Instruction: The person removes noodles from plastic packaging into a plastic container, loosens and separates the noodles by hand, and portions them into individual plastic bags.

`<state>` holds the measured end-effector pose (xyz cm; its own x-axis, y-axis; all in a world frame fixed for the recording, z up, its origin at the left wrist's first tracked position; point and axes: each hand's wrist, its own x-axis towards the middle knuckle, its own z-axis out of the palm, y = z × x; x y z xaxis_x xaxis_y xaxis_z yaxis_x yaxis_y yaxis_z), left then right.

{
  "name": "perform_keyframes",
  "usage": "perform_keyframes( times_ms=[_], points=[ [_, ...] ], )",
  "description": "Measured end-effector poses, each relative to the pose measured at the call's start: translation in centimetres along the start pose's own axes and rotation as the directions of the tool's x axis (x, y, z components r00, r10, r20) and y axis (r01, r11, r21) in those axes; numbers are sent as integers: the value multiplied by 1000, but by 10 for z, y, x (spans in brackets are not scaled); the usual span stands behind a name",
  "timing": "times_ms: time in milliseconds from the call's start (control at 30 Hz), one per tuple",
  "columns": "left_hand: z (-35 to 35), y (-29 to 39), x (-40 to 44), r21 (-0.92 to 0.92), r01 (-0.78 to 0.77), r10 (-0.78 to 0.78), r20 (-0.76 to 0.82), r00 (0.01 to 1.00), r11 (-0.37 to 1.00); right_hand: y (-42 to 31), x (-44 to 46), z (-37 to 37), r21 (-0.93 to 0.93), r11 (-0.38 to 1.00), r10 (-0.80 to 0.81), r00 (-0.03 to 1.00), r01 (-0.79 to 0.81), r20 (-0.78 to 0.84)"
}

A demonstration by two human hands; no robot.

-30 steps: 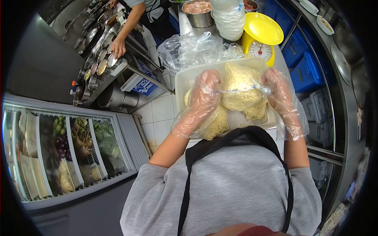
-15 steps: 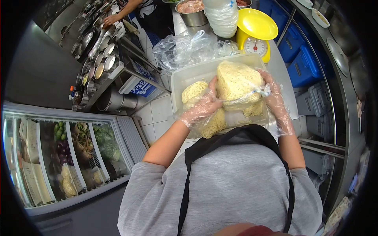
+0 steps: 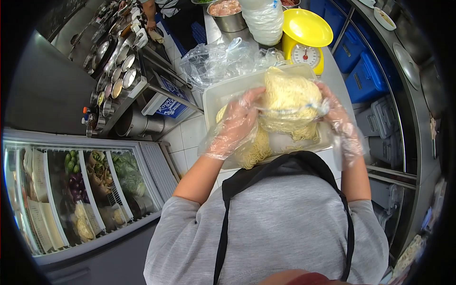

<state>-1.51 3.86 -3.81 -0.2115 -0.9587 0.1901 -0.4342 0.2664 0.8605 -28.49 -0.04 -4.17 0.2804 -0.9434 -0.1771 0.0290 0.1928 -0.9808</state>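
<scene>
A clear plastic bag of pale yellow noodles [image 3: 290,95] is held between my two gloved hands, over a translucent plastic tub [image 3: 211,90]. My left hand [image 3: 240,121] grips the bag's left side, its fingertips against the plastic. On the bag's right side, my right hand [image 3: 336,116] has its fingers closed round the edge near the gathered plastic. Loose bundles of noodles [image 3: 256,149] lie in the tub below, partly hidden by my left hand and the bag. Both hands wear clear disposable gloves.
Behind the tub are crumpled plastic bags [image 3: 223,61], a yellow scale [image 3: 306,52], a stack of wrapped white containers [image 3: 263,21] and a metal pot of raw meat [image 3: 228,16]. A glass-topped chiller [image 3: 80,194] stands at left. Another person's hand [image 3: 150,23] shows at the far left counter.
The noodle bag has tilted and shifted slightly between my hands. My left hand has turned, its back more upward. The other person's arm has drawn back from the pans.
</scene>
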Motion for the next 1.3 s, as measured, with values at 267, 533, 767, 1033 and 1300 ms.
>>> perform_keyframes(
  times_ms=[267, 533, 767, 1033, 1300],
  points=[
    [-24, 81, 28, 23, -61, 62, -26, 998, 998, -35, -12, -15, -10, 999, 47, 977, -46, 208],
    [12, 37, 65, -127, -25, 11, -109, 994, 992, -45, -10, -5, -593, 674, -556, 831, 440, -14],
    [19, 80, 64, 93, -256, 272, -286, 919, 962, -58, -25, 69, -754, 384, -666, 725, 534, 175],
    [-8, 59, 46, 315, -563, 564, 100, 820, 764, -64, -29, 65, -571, 729, -434, 900, 377, 41],
    [-30, 58, 52, -53, -446, 435, 354, 828, 893, -82, -32, 52, -231, 910, -229, 881, 345, 413]
  ],
)
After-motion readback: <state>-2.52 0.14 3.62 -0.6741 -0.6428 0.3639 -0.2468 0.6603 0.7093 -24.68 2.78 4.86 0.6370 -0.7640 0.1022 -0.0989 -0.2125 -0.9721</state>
